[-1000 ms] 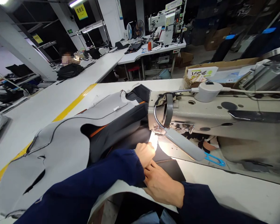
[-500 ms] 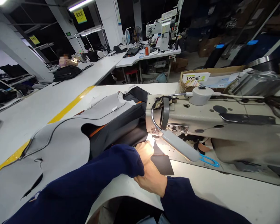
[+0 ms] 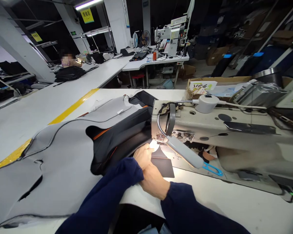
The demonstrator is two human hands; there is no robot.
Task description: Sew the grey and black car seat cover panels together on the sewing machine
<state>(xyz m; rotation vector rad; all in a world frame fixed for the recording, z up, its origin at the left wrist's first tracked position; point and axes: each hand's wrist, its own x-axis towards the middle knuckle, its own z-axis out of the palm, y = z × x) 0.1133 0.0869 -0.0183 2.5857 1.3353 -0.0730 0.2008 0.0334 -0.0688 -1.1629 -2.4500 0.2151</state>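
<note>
My left hand [image 3: 143, 156] is closed on the edge of the dark fabric [image 3: 122, 139] just in front of the needle area of the beige sewing machine [image 3: 210, 130]. Right behind it, my right hand [image 3: 154, 182] presses down on the same dark piece with its fingers tucked under the left hand. A black stitched panel [image 3: 164, 164] lies lit under the machine's gooseneck lamp [image 3: 183, 150]. A large grey cover piece [image 3: 63, 156] with orange trim spreads to the left over the white table [image 3: 222, 201].
Blue-handled snips [image 3: 211, 169] lie under the machine arm. A cardboard box [image 3: 210, 86] with papers stands behind the machine. A yellow stripe [image 3: 70, 109] runs along the long table at left. A person sits far back left [image 3: 68, 61]. Another sewing machine [image 3: 172, 34] stands beyond.
Both hands have slid a little left and toward the machine, drawing the black panel along. The camera has shifted, so the grey piece sits lower in view.
</note>
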